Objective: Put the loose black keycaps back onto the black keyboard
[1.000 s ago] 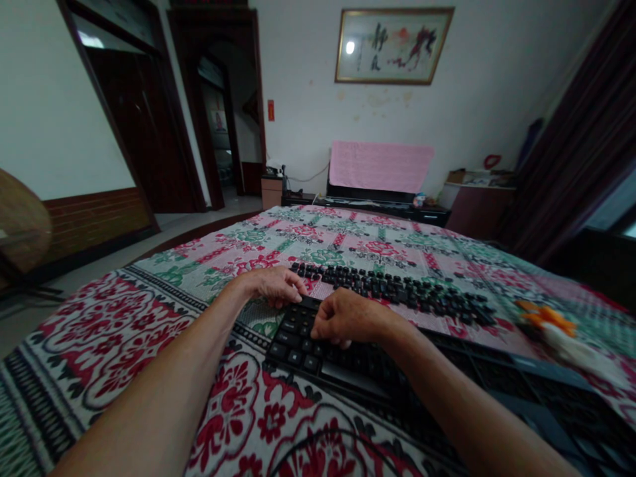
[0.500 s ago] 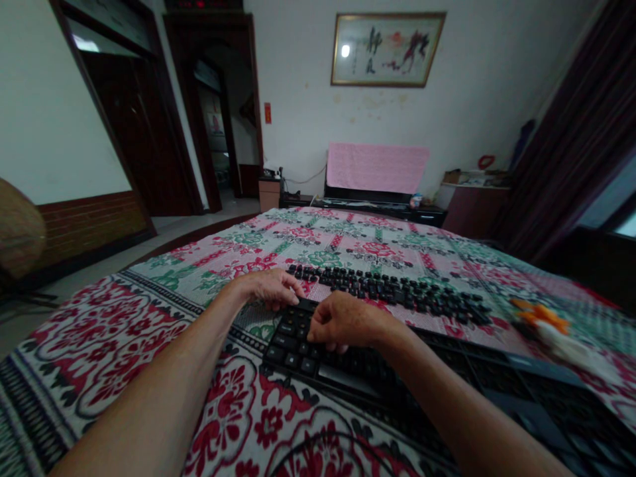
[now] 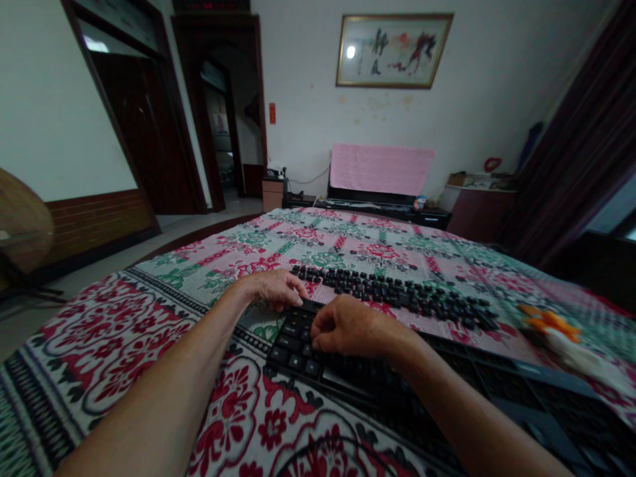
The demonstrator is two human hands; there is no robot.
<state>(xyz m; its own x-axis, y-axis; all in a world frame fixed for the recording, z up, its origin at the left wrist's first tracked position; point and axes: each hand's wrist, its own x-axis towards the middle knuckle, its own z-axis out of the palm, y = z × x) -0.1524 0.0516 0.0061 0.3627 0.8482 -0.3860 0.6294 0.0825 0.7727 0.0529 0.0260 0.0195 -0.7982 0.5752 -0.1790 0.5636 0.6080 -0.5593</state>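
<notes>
My left hand [image 3: 272, 288] lies loosely open on the floral cloth [image 3: 124, 331], fingertips touching the far left corner of the black keyboard [image 3: 293, 346]. My right hand [image 3: 348, 326] curls over its left keys; whether it pinches one I cannot tell. Loose keycaps [image 3: 397, 295] lie in a row just beyond.

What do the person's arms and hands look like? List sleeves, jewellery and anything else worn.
Both arms are bare: the left forearm and right forearm show no sleeve up to the picture's edge. The left hand and right hand wear no gloves. No watch, bracelet or ring shows, though the light is dim.
</notes>
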